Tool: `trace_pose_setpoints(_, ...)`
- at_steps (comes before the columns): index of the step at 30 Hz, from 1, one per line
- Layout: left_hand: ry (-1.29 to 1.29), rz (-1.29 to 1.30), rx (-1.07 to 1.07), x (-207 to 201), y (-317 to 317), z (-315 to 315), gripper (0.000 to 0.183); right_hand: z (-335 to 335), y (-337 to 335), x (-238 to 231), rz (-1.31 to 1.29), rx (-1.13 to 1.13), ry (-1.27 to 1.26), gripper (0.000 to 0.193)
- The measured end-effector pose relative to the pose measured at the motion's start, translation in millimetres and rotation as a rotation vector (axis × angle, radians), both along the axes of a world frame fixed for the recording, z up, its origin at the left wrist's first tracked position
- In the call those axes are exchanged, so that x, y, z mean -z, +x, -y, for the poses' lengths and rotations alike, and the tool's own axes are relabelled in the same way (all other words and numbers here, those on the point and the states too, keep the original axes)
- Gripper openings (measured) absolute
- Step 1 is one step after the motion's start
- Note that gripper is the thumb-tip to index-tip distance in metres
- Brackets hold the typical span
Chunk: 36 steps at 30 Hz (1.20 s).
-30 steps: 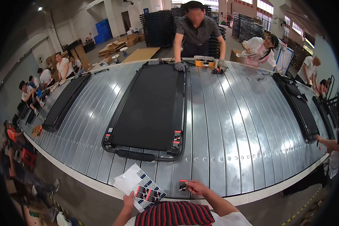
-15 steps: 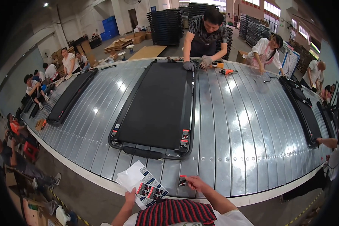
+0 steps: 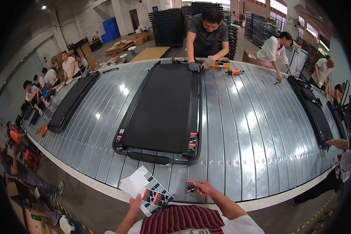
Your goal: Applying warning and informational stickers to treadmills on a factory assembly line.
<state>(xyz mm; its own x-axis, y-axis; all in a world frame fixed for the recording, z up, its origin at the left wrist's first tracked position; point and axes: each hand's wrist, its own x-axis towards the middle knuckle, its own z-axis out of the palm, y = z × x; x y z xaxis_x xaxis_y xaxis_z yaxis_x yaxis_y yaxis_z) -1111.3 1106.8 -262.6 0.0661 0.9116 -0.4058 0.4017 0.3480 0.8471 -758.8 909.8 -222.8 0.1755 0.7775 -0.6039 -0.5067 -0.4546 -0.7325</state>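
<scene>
My left hand (image 3: 135,204) is closed on the edge of some sticker sheets (image 3: 133,182), white on one side of the stack, with rows of blue-and-white and red-and-black labels showing. Between the fingertips of my right hand (image 3: 205,188) is a single red-and-black sticker (image 3: 191,186), just above or on the metal slats; I cannot tell which. Beyond both hands a black walking-pad treadmill (image 3: 160,109) lies flat. Similar red-and-black labels (image 3: 192,142) show at its near right corner, and smaller ones at its near left corner.
The slatted metal conveyor (image 3: 230,156) curves across the view. Opposite me, a person's gloved hands (image 3: 199,65) work at the treadmill's far right corner, near an orange power tool (image 3: 234,72). Other treadmills lie at left (image 3: 75,102) and right (image 3: 310,109), with people beside them.
My right hand and its sticker have shifted slightly right in the picture. My left hand stays about where it was. At far right, a person in white has moved a hand rightward along the conveyor.
</scene>
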Motion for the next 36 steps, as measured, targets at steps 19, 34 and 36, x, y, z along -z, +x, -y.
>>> trace_pose_setpoints(19,-0.439,0.735,-0.364,9,-49,2,0.042,1,-7,0,0.081,0.029,0.031,0.028)
trace_pose_setpoints(34,-0.401,0.777,-0.209,-142,58,133,0.04,1,-18,14,0.056,-0.011,0.037,0.026)
trace_pose_setpoints(36,-0.508,0.853,-0.225,-145,43,146,0.038,8,-27,16,0.003,0.009,0.055,0.026)
